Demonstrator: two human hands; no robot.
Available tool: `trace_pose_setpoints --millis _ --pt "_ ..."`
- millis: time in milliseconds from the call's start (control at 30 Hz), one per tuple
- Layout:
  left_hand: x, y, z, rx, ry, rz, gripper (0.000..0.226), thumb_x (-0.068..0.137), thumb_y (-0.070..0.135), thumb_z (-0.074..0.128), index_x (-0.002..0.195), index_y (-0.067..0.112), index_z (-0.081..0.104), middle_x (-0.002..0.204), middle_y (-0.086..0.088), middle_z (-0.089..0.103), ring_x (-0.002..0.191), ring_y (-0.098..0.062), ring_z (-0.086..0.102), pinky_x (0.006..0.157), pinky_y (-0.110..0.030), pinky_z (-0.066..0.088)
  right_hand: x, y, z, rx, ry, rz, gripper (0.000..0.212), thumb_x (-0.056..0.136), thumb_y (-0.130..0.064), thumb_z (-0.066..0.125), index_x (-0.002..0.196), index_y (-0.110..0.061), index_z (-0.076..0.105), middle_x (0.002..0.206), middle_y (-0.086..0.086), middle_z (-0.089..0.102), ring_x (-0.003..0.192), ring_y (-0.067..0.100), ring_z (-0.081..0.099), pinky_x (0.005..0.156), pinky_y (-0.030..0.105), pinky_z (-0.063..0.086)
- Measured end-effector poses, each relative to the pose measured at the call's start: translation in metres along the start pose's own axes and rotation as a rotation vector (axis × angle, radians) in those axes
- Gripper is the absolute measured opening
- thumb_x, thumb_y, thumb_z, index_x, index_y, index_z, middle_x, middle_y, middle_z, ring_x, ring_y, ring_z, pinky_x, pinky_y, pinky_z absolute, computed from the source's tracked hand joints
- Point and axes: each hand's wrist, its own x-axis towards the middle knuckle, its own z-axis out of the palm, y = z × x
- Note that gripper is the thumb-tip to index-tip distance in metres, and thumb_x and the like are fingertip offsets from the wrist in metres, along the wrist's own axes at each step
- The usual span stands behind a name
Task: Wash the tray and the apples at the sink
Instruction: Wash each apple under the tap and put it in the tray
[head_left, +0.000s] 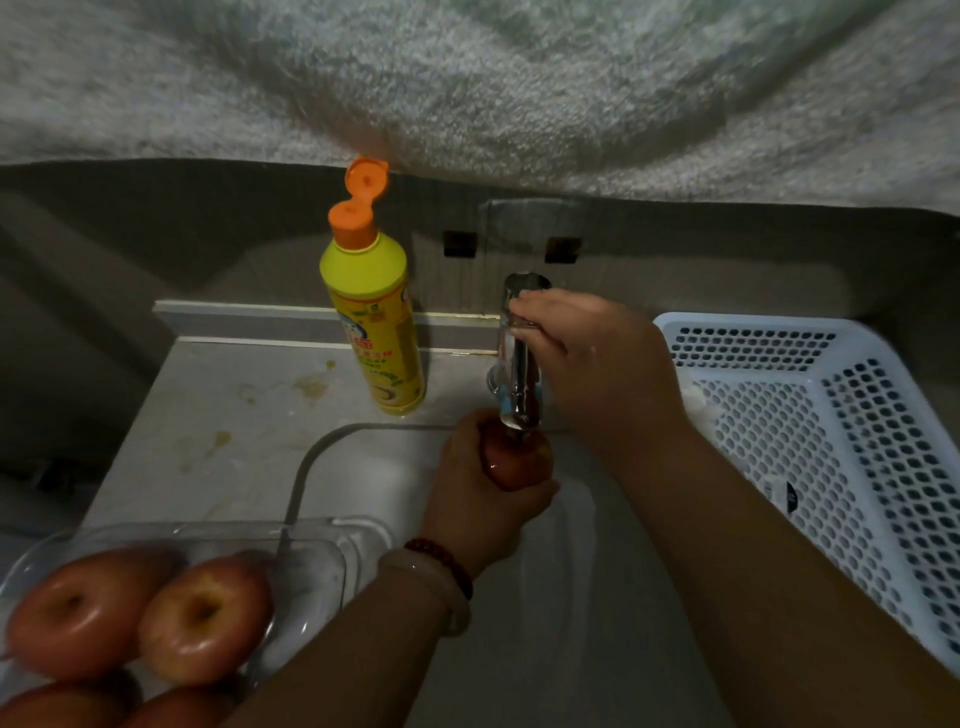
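Observation:
My left hand grips a red apple right under the spout of the chrome faucet, above the sink. My right hand is up at the faucet, its fingers curled round the top of the handle. A clear tray sits at the lower left, overlapping the sink's left rim. It holds several red apples; two of them lie with their hollows up. I cannot see any water running.
A yellow dish-soap bottle with its orange cap flipped open stands on the counter left of the faucet. A white perforated plastic basket fills the right side. A fluffy pale cloth hangs across the top.

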Motion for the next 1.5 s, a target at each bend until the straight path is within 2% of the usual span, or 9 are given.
trace_pose_setpoints --millis 267,433,567,733,900,1167,1333,1433,1500 --pt "-0.001 0.004 -0.003 0.003 -0.018 -0.009 0.068 0.044 0.053 0.079 0.104 0.050 0.046 0.114 0.006 0.059 0.100 -0.011 0.061 0.087 -0.039 0.054 -0.001 -0.007 -0.009 0.086 0.001 0.080 0.044 0.092 -0.034 0.046 0.124 -0.010 0.064 0.123 0.009 0.067 0.113 0.024 0.062 0.095 0.035 0.050" --pt "-0.001 0.007 -0.008 -0.088 -0.018 -0.066 0.064 0.053 0.038 0.087 0.104 0.042 0.049 0.109 0.008 0.062 0.095 -0.008 0.062 0.084 -0.030 0.055 -0.050 -0.028 -0.017 0.392 0.333 0.470 0.012 0.095 -0.019 0.059 0.100 -0.020 0.070 0.090 -0.012 0.067 0.083 -0.004 0.059 0.076 0.005 0.041" --pt "-0.005 0.013 -0.009 -0.223 -0.013 -0.113 0.044 0.073 0.015 0.081 0.100 0.035 0.053 0.099 0.013 0.063 0.085 0.000 0.062 0.070 -0.014 0.053 -0.089 -0.048 0.014 0.753 0.052 1.059 0.015 0.099 -0.026 0.049 0.096 -0.034 0.061 0.089 -0.017 0.061 0.087 0.002 0.059 0.064 0.000 0.039" --pt "-0.008 0.012 -0.003 -0.216 0.042 -0.178 0.011 0.091 0.030 0.059 0.099 0.038 0.060 0.096 0.011 0.068 0.089 0.000 0.064 0.080 -0.022 0.052 -0.096 -0.049 0.061 1.523 -0.134 1.458 0.035 0.087 -0.046 0.061 0.115 -0.026 0.067 0.109 0.006 0.072 0.098 0.023 0.070 0.069 0.035 0.056" --pt "-0.008 0.012 0.006 -0.103 0.134 -0.112 0.040 0.099 0.009 0.040 0.080 0.039 0.056 0.083 0.019 0.061 0.077 0.015 0.057 0.069 -0.001 0.038 -0.091 -0.047 0.078 1.551 -0.064 1.350 0.024 0.087 -0.025 0.066 0.109 -0.016 0.070 0.104 0.013 0.072 0.097 0.029 0.070 0.074 0.039 0.056" --pt "0.000 -0.001 0.017 -0.401 0.104 -0.433 0.021 0.090 0.026 0.064 0.104 0.011 0.062 0.093 -0.005 0.070 0.082 -0.015 0.066 0.066 -0.019 0.053 -0.090 -0.045 0.097 1.068 0.122 1.310 0.029 0.095 -0.020 0.052 0.074 -0.026 0.071 0.080 0.005 0.072 0.083 0.028 0.069 0.081 0.049 0.056" --pt "0.000 -0.007 0.020 -0.204 0.166 -0.349 0.011 0.095 0.024 0.054 0.087 0.021 0.059 0.088 -0.002 0.067 0.087 -0.021 0.064 0.085 -0.037 0.051 -0.091 -0.039 0.094 1.285 0.019 1.476 0.025 0.095 -0.020 0.052 0.074 -0.012 0.064 0.071 0.009 0.067 0.067 0.026 0.065 0.065 0.036 0.054" --pt "0.004 -0.011 0.018 -0.155 0.248 -0.348 0.028 0.101 0.017 0.037 0.089 0.014 0.062 0.095 -0.010 0.068 0.095 -0.028 0.062 0.083 -0.029 0.047 -0.100 -0.048 0.100 1.290 0.023 1.283 0.013 0.087 -0.030 0.063 0.084 -0.019 0.071 0.087 0.003 0.073 0.087 0.022 0.070 0.082 0.039 0.055" --pt "0.004 -0.014 0.014 -0.144 0.293 -0.349 0.032 0.103 0.016 0.035 0.093 0.009 0.065 0.088 -0.005 0.065 0.093 -0.026 0.061 0.072 -0.017 0.039 -0.105 -0.056 0.102 1.178 0.057 1.112 0.004 0.083 -0.030 0.070 0.085 -0.027 0.068 0.088 -0.005 0.072 0.088 0.009 0.068 0.084 0.027 0.052"
